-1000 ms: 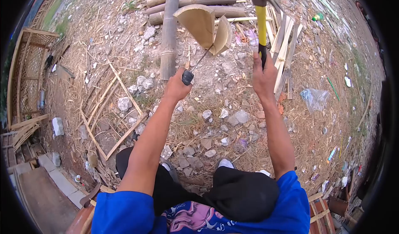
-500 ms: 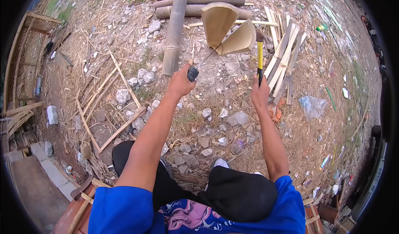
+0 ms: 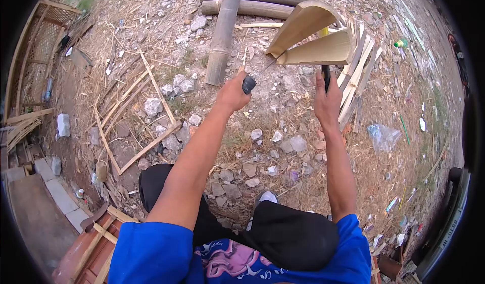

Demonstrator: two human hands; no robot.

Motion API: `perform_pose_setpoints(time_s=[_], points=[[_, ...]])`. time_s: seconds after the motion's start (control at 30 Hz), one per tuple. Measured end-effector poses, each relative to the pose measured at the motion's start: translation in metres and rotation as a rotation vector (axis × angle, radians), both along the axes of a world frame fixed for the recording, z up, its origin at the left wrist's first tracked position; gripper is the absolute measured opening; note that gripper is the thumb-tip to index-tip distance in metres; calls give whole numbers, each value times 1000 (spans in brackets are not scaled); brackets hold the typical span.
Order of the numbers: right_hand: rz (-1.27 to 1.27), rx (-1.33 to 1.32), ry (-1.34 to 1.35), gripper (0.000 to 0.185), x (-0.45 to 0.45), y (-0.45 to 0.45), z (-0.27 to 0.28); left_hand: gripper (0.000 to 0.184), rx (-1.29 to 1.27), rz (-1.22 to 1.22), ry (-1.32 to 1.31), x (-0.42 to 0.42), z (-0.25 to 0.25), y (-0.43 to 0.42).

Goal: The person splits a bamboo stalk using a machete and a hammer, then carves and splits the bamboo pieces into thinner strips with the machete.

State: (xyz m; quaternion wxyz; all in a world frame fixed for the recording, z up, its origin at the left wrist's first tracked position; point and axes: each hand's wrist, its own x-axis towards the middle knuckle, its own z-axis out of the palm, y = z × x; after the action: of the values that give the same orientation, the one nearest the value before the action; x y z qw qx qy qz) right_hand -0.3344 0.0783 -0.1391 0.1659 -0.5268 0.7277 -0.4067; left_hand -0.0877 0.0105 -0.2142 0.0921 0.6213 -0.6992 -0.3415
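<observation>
We have room on the stony ground [image 3: 384, 183] around four o'clock. The pole [image 3: 221, 41] edges it near twelve. At one o'clock the bamboo [image 3: 323, 49] is split, its edges spread apart on the right, near the strips [image 3: 361, 74] at two. Our right grip [image 3: 328, 102] is clamped on the hammer [image 3: 326, 77], partly hidden by the bamboo; our left grip [image 3: 233, 93] clamps the knife [image 3: 248, 84], its blade meeting the bamboo's seven-o'clock corner.

split bamboo [image 3: 318, 50]: pale tan inside | knife hdl [image 3: 248, 84]: blk | hammer hdl [image 3: 326, 77]: yel + blk | shirt [image 3: 156, 248]: brt blu, pink/wht print | trousers [image 3: 298, 238]: blk | bamboo pole [image 3: 223, 36]: gry-brn | lattice panel [image 3: 38, 62]: brn, criss-cross | bottle [image 3: 400, 43]: grn | thin stick [image 3: 404, 128]: grn
</observation>
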Motion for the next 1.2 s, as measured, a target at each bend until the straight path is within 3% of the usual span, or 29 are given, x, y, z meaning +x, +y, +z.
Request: perform_pose_setpoints(time_s=[0.1, 0.2, 0.23, 0.27, 0.33, 0.43, 0.53, 0.57, 0.7, 0.8, 0.9, 1.0, 1.07, 1.17, 1.2], points=[[-25, -166, -274, 39, -11, -2, 17, 50, 19, -7, -12, -5, 2, -4], [-8, -420, -248, 39, -28, 1, -66, 50, 30, -8, -7, -7, 3, -5], [-3, -252, -33, 36, -24, 14, -73, 50, 32, -14, 4, -6, 1, -3], [-27, 202, 84, 36, -29, 17, -83, 50, 14, -12, 20, -9, -1, -7], [-135, 312, 79, 36, -35, 20, -91, 48, -2, -6, 24, -9, 0, 0], [-207, 322, 19, 39, -46, 28, -83, 48, -75, -25, 67, -7, -14, 1], [-197, 157, -71, 42, -44, 27, -52, 47, -62, -10, 82, -8, -13, -1], [-167, 49, 11, 44, -42, 25, -38, 47, -65, -7, 83, -8, -15, -2], [-63, -268, -218, 42, -32, 14, -45, 47, -60, -23, 110, -7, -18, -4], [-49, 186, 120, 40, -21, 10, -90, 46, -65, -25, 104, -9, -19, -5], [-26, 270, 53, 39, -26, 1, -90, 44, -90, -9, 63, -12, -8, -1], [-59, 116, -27, 39, -19, -1, -27, 44, -97, -5, 90, -9, -21, 2], [-63, -151, -97, 40, -16, -5, 7, 47, -78, -9, 91, -5, -27, 0], [-9, -427, -396, 35, -22, -4, -19, 51, -74, -18, 86, -4, -24, -6], [-17, -283, -255, 33, -20, -2, -51, 51, -76, -15, 94, -3, -25, -7]])
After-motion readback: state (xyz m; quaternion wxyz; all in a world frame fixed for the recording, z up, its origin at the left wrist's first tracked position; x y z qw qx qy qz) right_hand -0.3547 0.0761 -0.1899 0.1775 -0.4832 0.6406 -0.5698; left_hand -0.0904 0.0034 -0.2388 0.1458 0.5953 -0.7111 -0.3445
